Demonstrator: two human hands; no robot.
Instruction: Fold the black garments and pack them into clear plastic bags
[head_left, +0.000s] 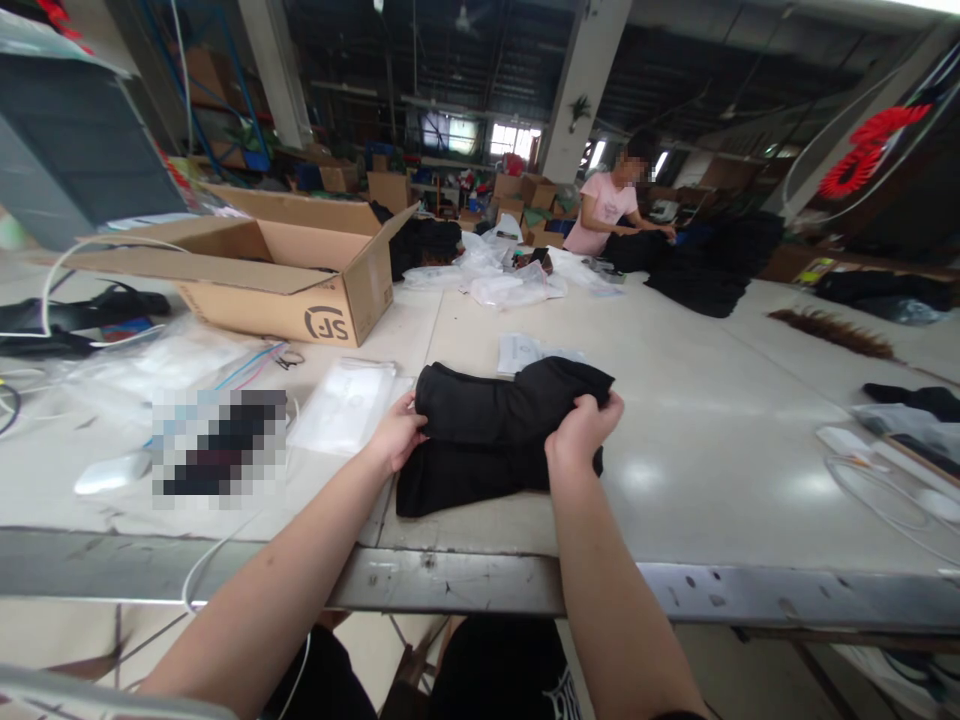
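Holding the folded black garment (495,435) between both hands, I read it as soft, light cloth with no stiffness of its own: it sags and creases wherever it is not supported, so it should bend over any edge and slide a little on the smooth worktop (712,440). It lies near the front edge of that worktop, just right of a flat clear plastic bag (345,400) and in front of a printed paper sheet (525,350). The best places to take it, I judge, are the two short ends of the fold, where the layers stack thick enough to pinch together. My left hand (396,432) is closed loosely on the left end, thumb on top and fingers apparently tucked under, though the cloth hides them. My right hand (583,425) is curled over the upper right corner, fingers bunched tight on a gather of fabric. Both forearms reach forward from the lower edge of the view, the wrists nearly level and angled slightly inward. An open cardboard box (300,280) stands well apart to the left, and another person (611,205) works at the far end.
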